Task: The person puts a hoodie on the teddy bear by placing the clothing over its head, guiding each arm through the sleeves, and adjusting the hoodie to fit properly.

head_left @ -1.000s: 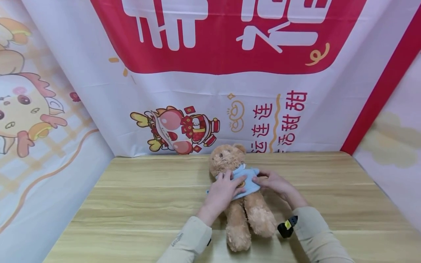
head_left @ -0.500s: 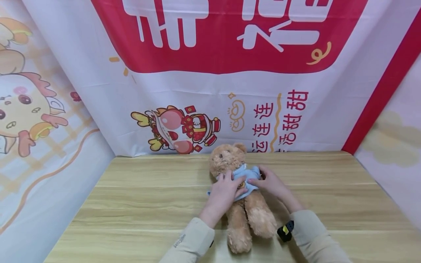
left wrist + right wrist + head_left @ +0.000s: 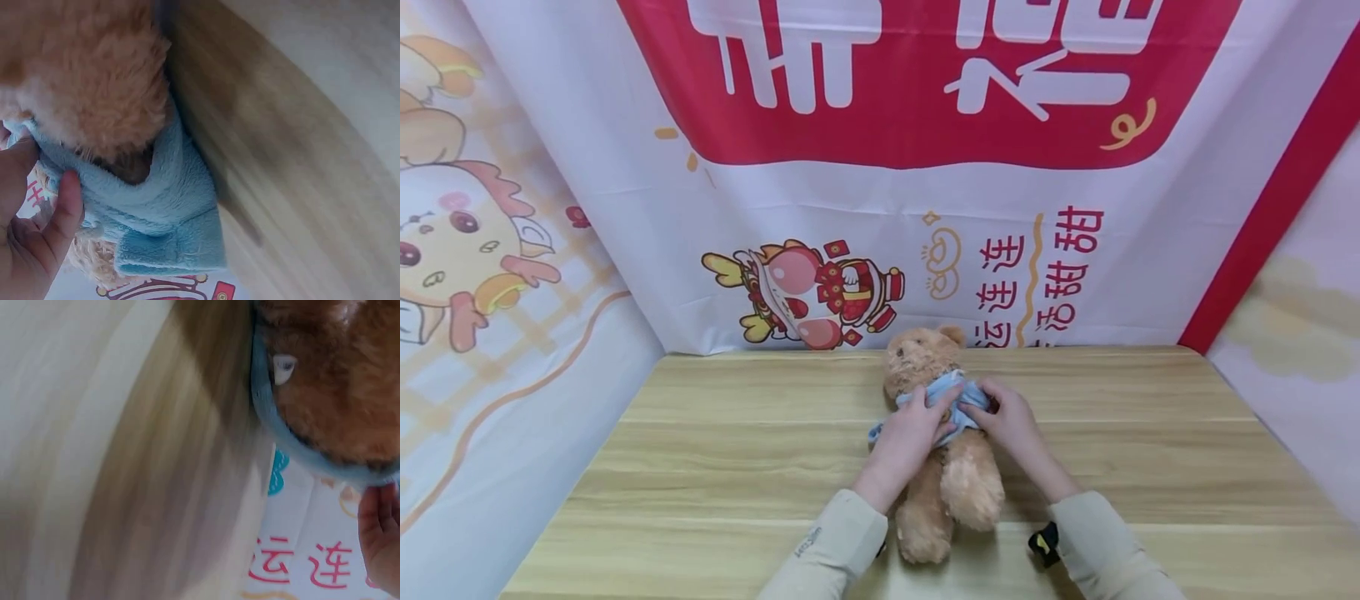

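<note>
A brown plush teddy bear [image 3: 917, 362] in a light blue shirt [image 3: 943, 386] lies face up, its legs toward me. My left hand [image 3: 908, 437] holds the shirt on the left side of the belly. In the left wrist view its thumb [image 3: 67, 200] and a finger pinch the cloth near the hem. My right hand [image 3: 1011, 421] grips the shirt's right side, fingertips at the hem in the right wrist view. There, a small white tag [image 3: 283, 369] shows against the fur. The bear's arms are mostly hidden by the hands and shirt.
The bear lies on a wood-grain table [image 3: 737, 450], its head near the back edge. A white and red printed cloth [image 3: 887, 192] hangs behind, and patterned cloths hang at both sides. A black wrist device [image 3: 1043, 546] shows at the right sleeve.
My right hand has moved inward and taken hold of the shirt, which is now more bunched. The bear's legs have swung left, and its right-side leg has tipped over toward the other.
</note>
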The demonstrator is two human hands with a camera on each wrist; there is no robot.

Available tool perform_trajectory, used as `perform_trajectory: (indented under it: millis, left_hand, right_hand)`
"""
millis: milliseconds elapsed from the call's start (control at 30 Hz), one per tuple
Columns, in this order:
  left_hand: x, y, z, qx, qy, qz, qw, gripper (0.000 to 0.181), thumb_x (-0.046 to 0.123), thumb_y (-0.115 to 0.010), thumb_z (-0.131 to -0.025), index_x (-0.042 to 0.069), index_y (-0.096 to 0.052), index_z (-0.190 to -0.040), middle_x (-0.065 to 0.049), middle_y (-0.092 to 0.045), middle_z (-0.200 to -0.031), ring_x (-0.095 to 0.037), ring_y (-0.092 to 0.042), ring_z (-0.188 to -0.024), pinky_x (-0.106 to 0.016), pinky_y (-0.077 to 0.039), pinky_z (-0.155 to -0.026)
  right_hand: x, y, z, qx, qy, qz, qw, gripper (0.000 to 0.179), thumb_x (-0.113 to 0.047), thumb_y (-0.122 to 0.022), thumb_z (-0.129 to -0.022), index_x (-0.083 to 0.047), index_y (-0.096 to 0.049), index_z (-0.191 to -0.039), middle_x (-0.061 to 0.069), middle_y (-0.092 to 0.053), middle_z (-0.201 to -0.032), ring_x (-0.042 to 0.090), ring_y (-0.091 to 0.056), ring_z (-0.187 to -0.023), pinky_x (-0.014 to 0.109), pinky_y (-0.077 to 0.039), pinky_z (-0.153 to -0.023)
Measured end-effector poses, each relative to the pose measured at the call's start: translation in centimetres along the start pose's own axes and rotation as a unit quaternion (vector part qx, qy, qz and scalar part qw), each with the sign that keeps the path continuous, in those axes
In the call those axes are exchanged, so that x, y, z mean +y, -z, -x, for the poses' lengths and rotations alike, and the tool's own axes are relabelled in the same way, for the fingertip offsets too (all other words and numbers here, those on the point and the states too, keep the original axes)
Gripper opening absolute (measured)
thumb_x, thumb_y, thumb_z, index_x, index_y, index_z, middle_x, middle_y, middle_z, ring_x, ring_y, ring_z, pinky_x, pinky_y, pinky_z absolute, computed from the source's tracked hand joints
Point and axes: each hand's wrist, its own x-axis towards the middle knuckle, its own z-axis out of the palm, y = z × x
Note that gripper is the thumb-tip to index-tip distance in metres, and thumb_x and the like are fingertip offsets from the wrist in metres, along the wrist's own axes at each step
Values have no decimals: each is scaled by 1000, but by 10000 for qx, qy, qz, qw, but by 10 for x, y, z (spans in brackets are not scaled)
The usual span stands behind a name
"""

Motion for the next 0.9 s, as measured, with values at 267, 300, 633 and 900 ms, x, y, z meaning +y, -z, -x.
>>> perform_trajectory:
  millis: [267,300,633,900]
  left_hand:
    - [5,3,-5,-598,197,50,9980,49,41,-47,-96,42,-37,-144,-21,-52,-120,-18,-54,-62,-25,-42,-49]
    - [5,4,-6,-605,171,13,9980,48,41,-48,-96,42,-40,-143,-21,-52,-120,-19,-55,-64,-25,-43,-50]
    - [5,6,-9,-710,71,211,9972,43,41,-47,-96,37,-49,-138,-18,-51,-116,-20,-59,-71,-25,-45,-54]
    - [5,5,-8,-544,-60,117,9984,35,40,-50,-95,31,-56,-129,-12,-52,-107,-19,-58,-66,-25,-43,-50]
  right_hand:
    - [3,24,12,-526,510,355,9967,30,6,-53,-85,11,-65,-112,25,-61,-111,32,-62,-94,27,-52,-74]
    - [4,26,12,-565,492,394,9964,29,6,-52,-86,11,-65,-112,26,-61,-112,34,-62,-96,28,-52,-74]
    - [5,30,2,-419,-448,487,9969,21,-1,-57,-88,6,-69,-104,23,-71,-95,22,-66,-77,25,-52,-63]
    - [5,35,-12,-1184,-541,464,9904,10,-1,-57,-84,4,-66,-84,5,-61,-67,9,-51,-61,23,-44,-56]
